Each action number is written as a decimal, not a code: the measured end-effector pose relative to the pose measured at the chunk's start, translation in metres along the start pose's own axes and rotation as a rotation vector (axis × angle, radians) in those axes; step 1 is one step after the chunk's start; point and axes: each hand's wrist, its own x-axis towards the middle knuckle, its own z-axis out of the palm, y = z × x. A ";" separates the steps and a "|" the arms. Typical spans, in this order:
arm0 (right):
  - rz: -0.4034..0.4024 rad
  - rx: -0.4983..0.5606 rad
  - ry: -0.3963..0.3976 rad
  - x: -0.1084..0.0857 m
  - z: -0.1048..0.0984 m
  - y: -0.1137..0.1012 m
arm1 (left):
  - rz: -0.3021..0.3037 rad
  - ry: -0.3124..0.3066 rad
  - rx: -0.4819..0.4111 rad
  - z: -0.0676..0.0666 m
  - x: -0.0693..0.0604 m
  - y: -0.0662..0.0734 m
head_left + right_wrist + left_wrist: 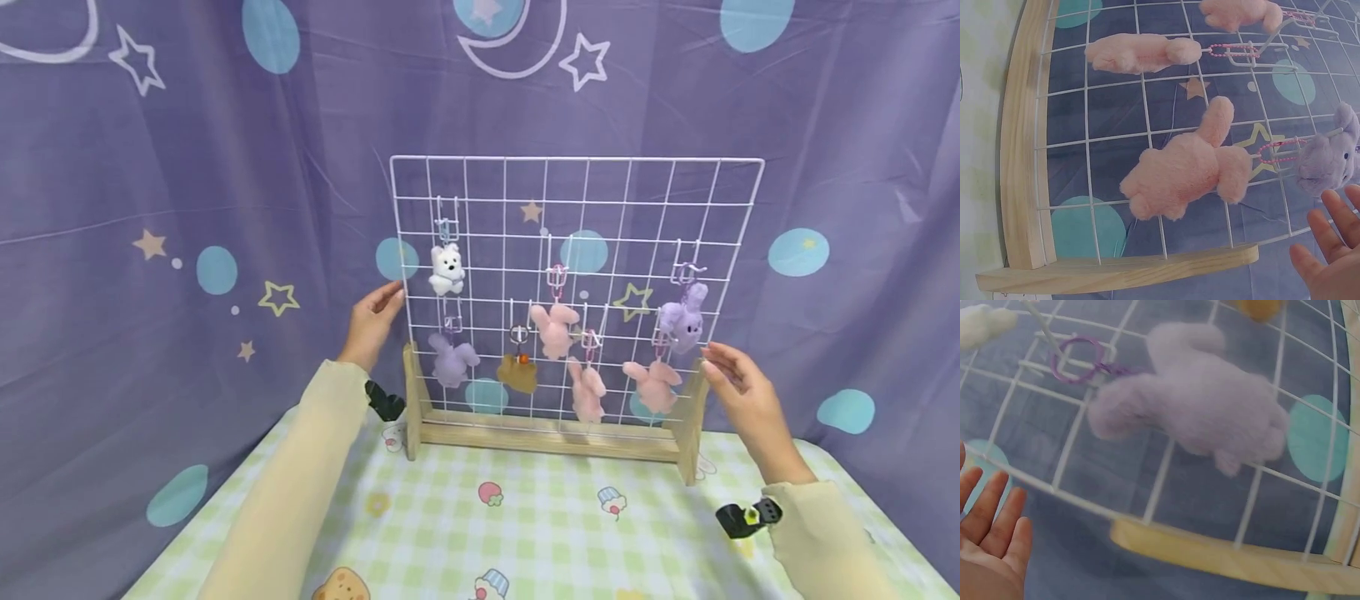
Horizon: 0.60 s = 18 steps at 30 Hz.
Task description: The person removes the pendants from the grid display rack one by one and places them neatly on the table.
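A white wire grid rack [573,157] stands in a wooden base [551,440], with several plush keychains on its hooks. My left hand [371,323] is at the rack's left edge, its fingers extended in the left wrist view; whether they touch the wire I cannot tell. Nearest to it hang a white bear keychain [447,270] and a purple bunny keychain [1210,406]. At the lower right edge, just above the wooden upright, is my right hand [746,396], fingers loosely straight. Beside it hang another purple bunny [1329,159] and a pink bunny [1179,175].
Two more pink bunnies, an upper one [557,332] and a lower one [587,393], and a brown plush [517,374] hang mid-grid. A green checked cloth [427,533] covers the table. Behind the rack hangs a purple patterned curtain [315,150].
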 end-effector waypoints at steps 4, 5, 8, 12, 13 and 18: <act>0.006 -0.005 0.008 0.001 -0.002 0.000 | 0.009 -0.002 -0.005 0.008 0.005 0.011; 0.007 -0.001 0.011 0.001 -0.004 0.001 | 0.008 -0.001 -0.015 0.011 0.006 0.014; 0.010 0.004 0.020 0.003 -0.006 0.000 | 0.002 0.017 -0.041 0.019 0.007 0.020; 0.044 0.010 0.033 0.009 -0.005 -0.004 | 0.002 0.067 -0.052 0.022 0.009 0.023; 0.061 0.005 0.033 0.011 -0.004 -0.005 | -0.001 0.084 -0.054 0.022 0.010 0.024; 0.144 0.012 0.037 0.024 0.001 -0.014 | -0.013 0.139 -0.042 0.021 0.010 0.027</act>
